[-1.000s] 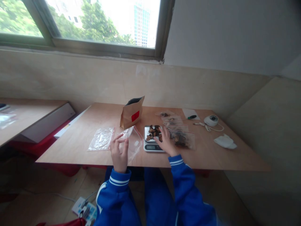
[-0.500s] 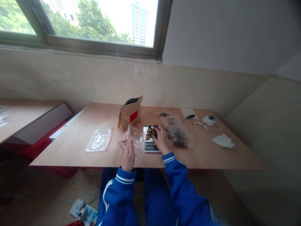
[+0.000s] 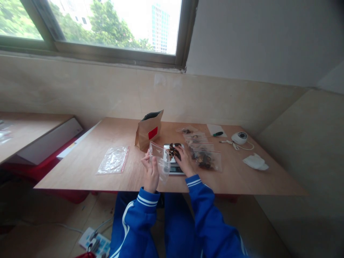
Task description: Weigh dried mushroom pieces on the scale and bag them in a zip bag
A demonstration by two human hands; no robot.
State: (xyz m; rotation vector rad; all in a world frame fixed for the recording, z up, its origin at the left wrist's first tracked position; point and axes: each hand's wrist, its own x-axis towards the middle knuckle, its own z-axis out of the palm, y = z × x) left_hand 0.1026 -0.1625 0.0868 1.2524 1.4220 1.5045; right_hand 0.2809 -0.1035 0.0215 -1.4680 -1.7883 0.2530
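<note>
My left hand (image 3: 151, 171) holds an empty clear zip bag (image 3: 160, 159) upright just left of a small white scale (image 3: 174, 164). Dark dried pieces (image 3: 174, 150) lie heaped on the scale's plate. My right hand (image 3: 184, 160) rests on the scale with its fingers curled over those pieces; whether it grips any I cannot make out. Both arms wear blue sleeves with white stripes.
A brown paper pouch (image 3: 149, 130) with a red label stands open behind the scale. Several filled zip bags (image 3: 202, 150) lie to the right, a stack of empty ones (image 3: 113, 159) to the left. Far right: green marker (image 3: 217, 133), round white device (image 3: 239, 137) with cord, white cloth (image 3: 255, 161).
My left hand has lifted the empty bag off the table and carried it right, up against the scale. My right hand has stayed on the dark pieces.
</note>
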